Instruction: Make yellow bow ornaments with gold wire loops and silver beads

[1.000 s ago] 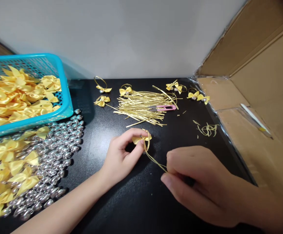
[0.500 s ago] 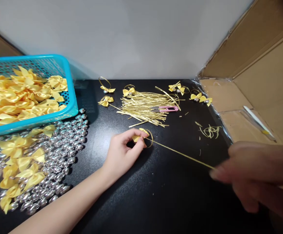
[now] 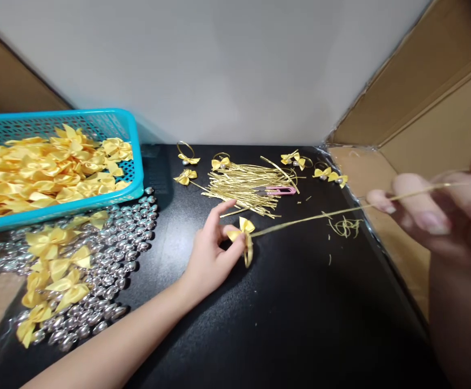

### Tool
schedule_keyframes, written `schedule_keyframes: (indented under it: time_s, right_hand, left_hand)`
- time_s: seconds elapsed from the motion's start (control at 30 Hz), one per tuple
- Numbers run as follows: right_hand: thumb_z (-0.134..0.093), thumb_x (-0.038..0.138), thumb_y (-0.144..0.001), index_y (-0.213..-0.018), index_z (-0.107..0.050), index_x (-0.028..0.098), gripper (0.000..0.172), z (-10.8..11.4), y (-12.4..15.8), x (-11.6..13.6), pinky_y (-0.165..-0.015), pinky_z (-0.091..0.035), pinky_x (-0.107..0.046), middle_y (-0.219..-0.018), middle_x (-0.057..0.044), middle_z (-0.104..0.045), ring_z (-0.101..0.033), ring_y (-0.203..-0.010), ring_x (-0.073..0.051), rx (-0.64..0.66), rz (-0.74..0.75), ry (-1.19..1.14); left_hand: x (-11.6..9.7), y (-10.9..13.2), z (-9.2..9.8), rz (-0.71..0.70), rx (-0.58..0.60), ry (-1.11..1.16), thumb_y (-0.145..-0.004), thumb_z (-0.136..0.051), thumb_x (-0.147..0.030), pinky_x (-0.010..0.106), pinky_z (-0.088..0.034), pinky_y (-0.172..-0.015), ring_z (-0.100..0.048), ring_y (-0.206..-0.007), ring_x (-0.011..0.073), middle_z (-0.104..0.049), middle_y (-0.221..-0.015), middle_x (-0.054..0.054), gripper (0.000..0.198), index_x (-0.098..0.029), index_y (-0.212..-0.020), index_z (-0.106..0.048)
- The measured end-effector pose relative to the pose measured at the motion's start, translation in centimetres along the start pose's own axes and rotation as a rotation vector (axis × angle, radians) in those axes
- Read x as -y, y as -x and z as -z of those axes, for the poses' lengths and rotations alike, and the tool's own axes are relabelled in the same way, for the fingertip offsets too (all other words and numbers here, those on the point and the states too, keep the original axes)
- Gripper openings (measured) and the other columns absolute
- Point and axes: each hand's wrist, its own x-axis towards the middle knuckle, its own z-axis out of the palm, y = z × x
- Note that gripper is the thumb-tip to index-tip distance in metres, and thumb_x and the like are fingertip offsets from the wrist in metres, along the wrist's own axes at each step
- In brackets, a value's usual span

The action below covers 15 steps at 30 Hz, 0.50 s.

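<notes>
My left hand (image 3: 213, 248) pinches a yellow satin ribbon bow (image 3: 246, 225) just above the table, its index finger lifted. Below the bow hangs a small gold loop (image 3: 249, 256). From the bow a thin gold cord (image 3: 312, 217) stretches to the right, slightly upward. At the right edge my right hand (image 3: 442, 216) is closed on the cord's far part, which crosses its fingers; that hand is partly out of view. Beyond my left hand lies a pile of cut gold cords (image 3: 241, 186), with pink-handled thread snips (image 3: 282, 190) on it.
A blue basket (image 3: 138, 162) of yellow bows stands at the left. Silver beads (image 3: 109, 270) with several loose bows (image 3: 71, 286) lie before it. Bows with rings (image 3: 187, 160) sit along the back. Cord scraps (image 3: 345, 228) lie at the right, beside a cardboard wall (image 3: 414, 81).
My right hand has moved up and right, so the cord now slopes upward instead of down. The bow and loop have turned in my left hand, whose index finger has lifted. The view has shifted slightly.
</notes>
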Motion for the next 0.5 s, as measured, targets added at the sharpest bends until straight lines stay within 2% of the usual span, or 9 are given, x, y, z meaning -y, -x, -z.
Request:
schedule_keyframes:
  time_s: [0.07,0.1,0.2,0.3,0.4,0.5]
  right_hand:
    - [-0.067,0.051,-0.081,-0.079,-0.071,0.041,0.012,-1.7,-0.7,1.4,-0.054,-0.037,-0.034,-0.036,0.006,-0.036,-0.037,-0.042,-0.009,0.044,0.01,-0.318]
    - [-0.067,0.05,-0.082,-0.081,-0.073,0.042,0.011,-2.4,-0.9,1.9,-0.056,-0.039,-0.034,-0.04,0.005,-0.036,-0.038,-0.045,-0.01,0.059,0.035,-0.383]
    - [-0.069,0.045,-0.082,-0.077,-0.076,0.042,0.009,-3.9,-0.9,2.3,-0.066,-0.046,-0.035,-0.065,0.0,-0.045,-0.048,-0.064,-0.012,0.076,0.001,-0.381]
    - [-0.067,0.046,-0.083,-0.082,-0.075,0.049,0.009,-4.3,-0.3,2.3,-0.076,-0.049,-0.037,-0.087,-0.003,-0.053,-0.053,-0.079,-0.015,0.084,-0.046,-0.338]
    - [-0.056,0.052,-0.088,-0.089,-0.072,0.055,0.016,-4.7,0.0,2.4,-0.07,-0.05,-0.035,-0.087,-0.001,-0.06,-0.054,-0.074,-0.014,0.161,-0.028,-0.339]
    - [-0.051,0.057,-0.09,-0.085,-0.072,0.053,0.022,-5.3,-0.2,2.9,-0.064,-0.049,-0.03,-0.075,0.002,-0.061,-0.05,-0.06,-0.01,0.204,-0.001,-0.347]
  left_hand:
    - [-0.2,-0.1,-0.2,0.058,0.006,0.092,-0.081,-0.06,-0.02,0.027,-0.055,-0.068,-0.068,-0.063,0.0143,-0.068,-0.066,-0.002,0.059,-0.014,-0.136,-0.04]
    - [-0.4,-0.2,-0.2,0.094,0.021,0.131,-0.081,-0.06,-0.02,0.027,-0.055,-0.068,-0.068,-0.062,0.0139,-0.068,-0.066,-0.002,0.054,-0.013,-0.132,-0.044]
    - [-0.8,-0.4,-0.4,0.181,0.072,0.23,-0.079,-0.061,-0.02,0.028,-0.056,-0.068,-0.067,-0.06,0.013,-0.07,-0.068,-0.001,0.032,-0.013,-0.11,-0.058]
    - [-0.9,-0.5,-0.5,0.225,0.102,0.323,-0.076,-0.063,-0.018,0.028,-0.057,-0.067,-0.069,-0.062,0.0136,-0.071,-0.071,0.0,0.021,-0.016,-0.097,-0.059]
    - [-0.8,-0.5,-0.6,0.249,0.115,0.384,-0.075,-0.066,-0.016,0.029,-0.058,-0.071,-0.072,-0.072,0.0157,-0.073,-0.077,0.002,0.023,-0.017,-0.096,-0.057]
    - [-0.6,-0.4,-0.5,0.242,0.12,0.392,-0.075,-0.069,-0.017,0.03,-0.058,-0.076,-0.073,-0.08,0.0177,-0.074,-0.081,0.003,0.023,-0.017,-0.096,-0.057]
